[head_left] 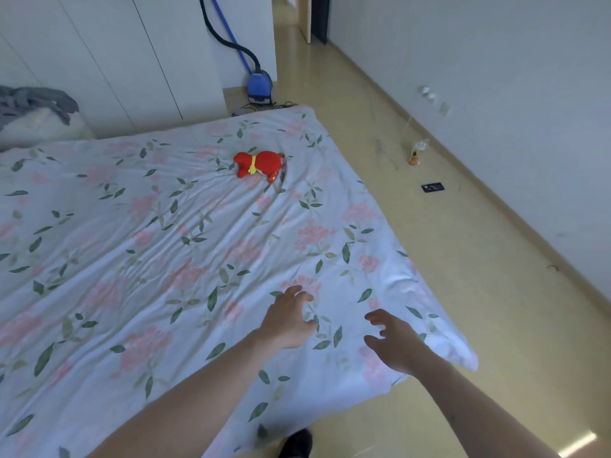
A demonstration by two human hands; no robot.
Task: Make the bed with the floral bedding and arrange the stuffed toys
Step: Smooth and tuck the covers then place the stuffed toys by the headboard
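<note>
The floral bedding (158, 246), white with pink flowers and green leaves, lies spread and wrinkled over the low bed. A red stuffed toy (259, 165) with a yellow ribbon lies on its side near the bed's far right corner. My left hand (289, 320) hovers over the near right part of the cover, fingers apart, holding nothing. My right hand (395, 343) is beside it, closer to the near right corner of the cover, fingers spread and empty.
A blue vacuum cleaner (260, 87) with hose stands by the white wardrobe (109, 61) past the bed. Grey cloth (36, 102) lies at far left. On the floor to the right are a small bottle (415, 155) and a dark flat object (432, 187). My dark shoe (297, 442) touches the bed's near edge.
</note>
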